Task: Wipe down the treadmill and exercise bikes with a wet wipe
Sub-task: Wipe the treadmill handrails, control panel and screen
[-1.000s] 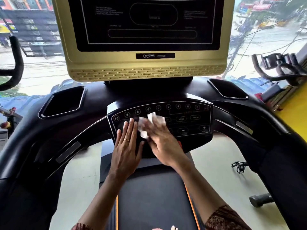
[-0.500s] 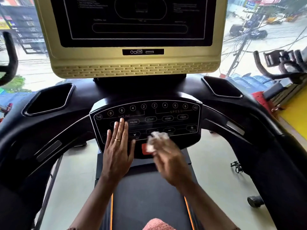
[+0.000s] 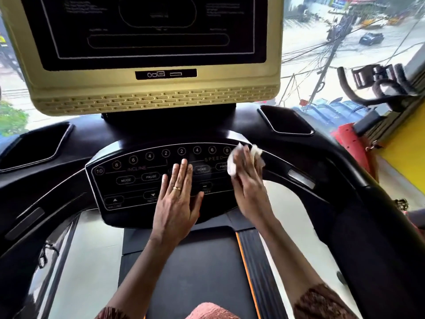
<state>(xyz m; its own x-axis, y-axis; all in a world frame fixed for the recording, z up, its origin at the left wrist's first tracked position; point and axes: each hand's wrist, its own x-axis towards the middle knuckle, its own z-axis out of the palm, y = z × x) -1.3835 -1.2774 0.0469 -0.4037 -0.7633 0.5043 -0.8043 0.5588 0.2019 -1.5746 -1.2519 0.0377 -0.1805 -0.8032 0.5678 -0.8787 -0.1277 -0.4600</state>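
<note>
The treadmill's black control panel [image 3: 138, 180] with round number buttons lies below the gold-framed screen [image 3: 156, 93]. My left hand [image 3: 177, 199] rests flat on the middle of the panel, fingers straight, a ring on one finger. At the panel's upper right corner, my right hand [image 3: 248, 180] holds a crumpled white wet wipe [image 3: 231, 165] and presses it against the edge there. White folds of the wipe show on both sides of the fingers. The thumb is hidden.
Recessed cup holders [image 3: 287, 123] [image 3: 34, 146] flank the screen post. Black handrails [image 3: 345, 185] curve down both sides. The belt [image 3: 195, 261] runs below my arms. An exercise bike's handlebars [image 3: 379, 88] stand at the right by the window and a yellow wall.
My right hand has carried the wipe from the panel's lower middle up to its upper right corner. My left hand has stayed flat on the panel, now nearer its middle.
</note>
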